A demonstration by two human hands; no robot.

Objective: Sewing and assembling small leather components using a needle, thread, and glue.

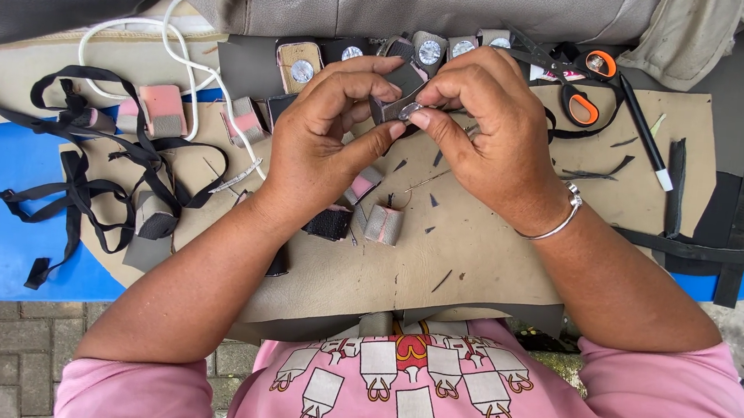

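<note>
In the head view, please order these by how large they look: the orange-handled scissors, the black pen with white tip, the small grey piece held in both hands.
1. Black pen, longest.
2. Orange-handled scissors, close to the pen, so this order is unsure.
3. Small grey piece, clearly smallest, partly hidden by fingers.

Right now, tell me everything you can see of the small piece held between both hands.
The small piece is a dark grey strap-like bit, seemingly leather or faux leather, with a shiny round metal part at its near end. It is held above the tan work sheet, lying roughly level. The left hand pinches it from the left with thumb and fingers, and the right hand pinches the metal end between thumb and forefinger. Its far part is hidden behind the fingers.
</note>
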